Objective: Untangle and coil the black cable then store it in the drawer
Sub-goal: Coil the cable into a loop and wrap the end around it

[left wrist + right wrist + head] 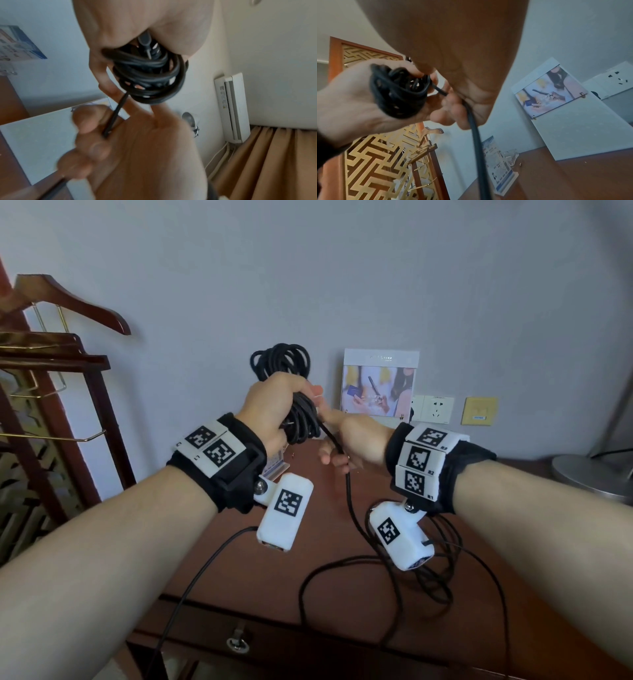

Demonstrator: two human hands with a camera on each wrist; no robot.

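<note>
Head view: black cable [297,419] mostly coiled, bundle gripped by left hand [270,409]; free strand pinched by right hand [346,440]; loose tail uncoiled on surface [308,484], drawer [274,642] seemingly unopened.

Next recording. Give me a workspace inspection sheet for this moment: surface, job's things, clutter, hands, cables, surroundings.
Surface: brown wooden desk; drawer shut.
Job's things: black cable partly coiled; loose loops remain on the desk.
Clutter: leaflet stand, lamp base.
Hands: left hand grips the coil; right hand holds the trailing strand.
Cables: thin wires hang from the wrist cameras.
Surroundings: picture board, wall sockets, clothes stand.
</note>
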